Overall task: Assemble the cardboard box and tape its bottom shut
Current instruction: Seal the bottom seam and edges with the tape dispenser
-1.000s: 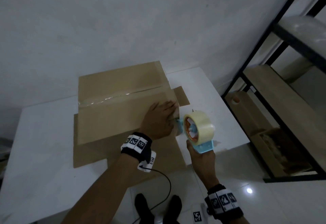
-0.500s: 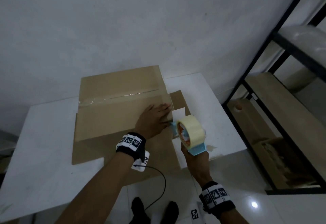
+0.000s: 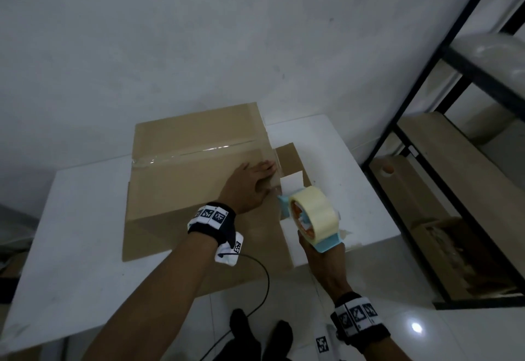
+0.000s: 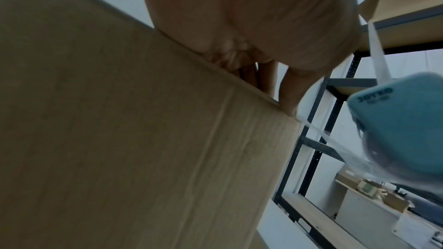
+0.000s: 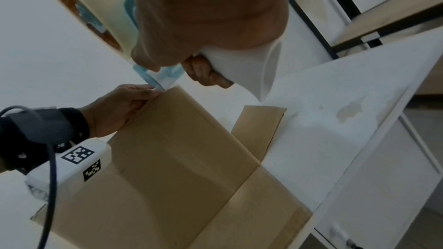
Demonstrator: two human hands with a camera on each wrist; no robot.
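Note:
The cardboard box [image 3: 184, 187] lies bottom up on the white table [image 3: 85, 218]. A strip of clear tape [image 3: 199, 154] runs along its closed seam. My left hand [image 3: 252, 184] rests flat on the box top at the right edge, fingers straight. In the left wrist view its fingertips [image 4: 290, 99] reach the box corner. My right hand [image 3: 321, 258] grips the handle of the blue tape dispenser [image 3: 312, 215] just right of that corner. A strand of clear tape [image 4: 335, 145] stretches from the corner to the dispenser [image 4: 395, 120]. The right wrist view shows the dispenser's mouth [image 5: 155, 84] touching my left hand [image 5: 120, 105].
Loose box flaps [image 3: 289, 158] lie spread on the table to the right and toward me. A black metal rack [image 3: 426, 161] with wooden shelves stands close on the right. A cable [image 3: 264, 284] hangs from my left wrist over the table's near edge.
My right hand has drawn the dispenser a little toward me, away from the left hand. The left hand has stayed flat on the box. The view has shifted slightly.

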